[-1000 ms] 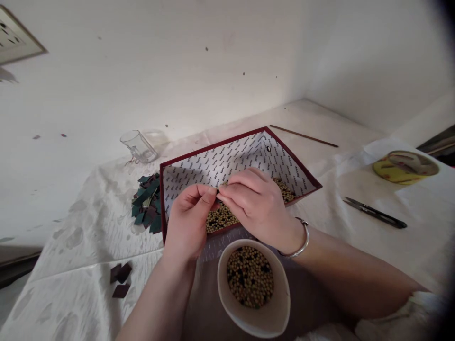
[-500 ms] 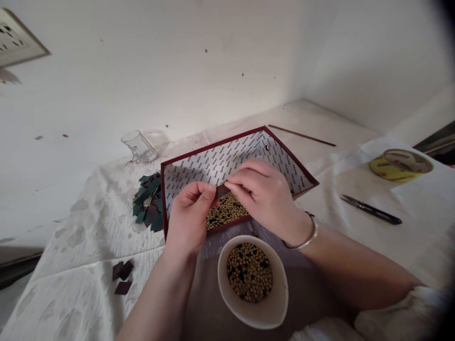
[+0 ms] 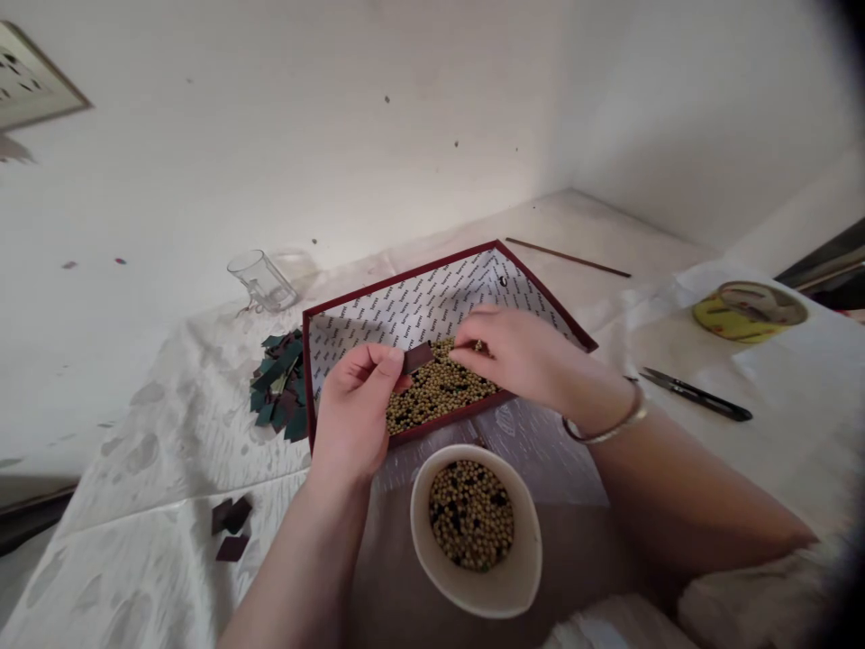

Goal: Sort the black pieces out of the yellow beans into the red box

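Note:
My left hand [image 3: 358, 397] pinches a small flat dark maroon piece [image 3: 419, 357] between thumb and fingers. It is over the near part of a shallow red-rimmed box [image 3: 405, 281] lined with printed white paper. Gold and black beads [image 3: 432, 394] cover part of the box floor. To the right, my right hand [image 3: 520, 351] is closed over the beads, with a few of them showing in its curled fingers. A white paper cup [image 3: 531, 577] holding similar beads stands in front of the box, below my hands.
A pile of dark green and maroon pieces [image 3: 280, 383] lies left of the box, with a few maroon pieces [image 3: 233, 548] nearer. A glass mug [image 3: 263, 281] stands behind. On the right are a thin stick [image 3: 568, 257], black thread snips [image 3: 699, 395] and a yellow tape roll [image 3: 730, 323].
My right hand has come away from the maroon piece and moved right and slightly down, over the beads. My left hand keeps holding the piece, now more exposed.

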`<state>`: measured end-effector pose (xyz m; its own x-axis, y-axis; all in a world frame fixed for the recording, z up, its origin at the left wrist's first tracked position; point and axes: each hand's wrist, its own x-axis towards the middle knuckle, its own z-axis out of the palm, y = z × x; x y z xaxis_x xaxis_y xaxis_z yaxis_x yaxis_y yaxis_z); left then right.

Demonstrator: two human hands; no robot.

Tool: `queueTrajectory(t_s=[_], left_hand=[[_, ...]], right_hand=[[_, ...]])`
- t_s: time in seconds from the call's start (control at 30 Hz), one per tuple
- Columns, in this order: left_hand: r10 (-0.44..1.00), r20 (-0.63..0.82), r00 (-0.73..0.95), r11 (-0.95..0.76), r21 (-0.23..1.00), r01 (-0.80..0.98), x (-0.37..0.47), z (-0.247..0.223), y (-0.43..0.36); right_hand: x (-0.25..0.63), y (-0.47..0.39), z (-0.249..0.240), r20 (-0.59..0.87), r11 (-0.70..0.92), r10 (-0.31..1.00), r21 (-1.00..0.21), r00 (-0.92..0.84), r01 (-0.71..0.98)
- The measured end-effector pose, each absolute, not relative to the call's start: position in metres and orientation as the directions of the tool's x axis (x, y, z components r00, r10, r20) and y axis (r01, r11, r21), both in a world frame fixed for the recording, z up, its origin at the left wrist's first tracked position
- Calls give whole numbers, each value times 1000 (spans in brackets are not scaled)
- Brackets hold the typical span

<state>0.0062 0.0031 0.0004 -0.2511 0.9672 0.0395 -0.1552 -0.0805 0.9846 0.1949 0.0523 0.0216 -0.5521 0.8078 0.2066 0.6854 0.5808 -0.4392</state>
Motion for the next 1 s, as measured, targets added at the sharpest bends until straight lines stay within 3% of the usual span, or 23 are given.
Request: queueTrajectory(t_s=[0.07, 0.13, 0.63, 0.83, 1.0], left_hand=[[967, 47, -252, -89, 984, -155, 7, 0, 4], [968, 55, -243, -93, 985, -148, 7, -1, 4], [972, 73, -223, -95, 992, -88, 9, -4, -1], [971, 83, -226, -101, 992, -70, 8, -4, 1], [970, 80, -228, -111, 986, -124, 7, -3, 3]], right_hand=[[193, 62, 10, -11, 531, 811, -405, -584, 745], [192, 64, 5, -112, 524, 791, -383, -602, 760], [172, 76, -1, -326, 655, 594, -335, -735, 678], [174, 75, 2, -342, 609, 590, -407, -731, 681], [178, 75, 4, -131, 583, 729, -393, -671, 711]])
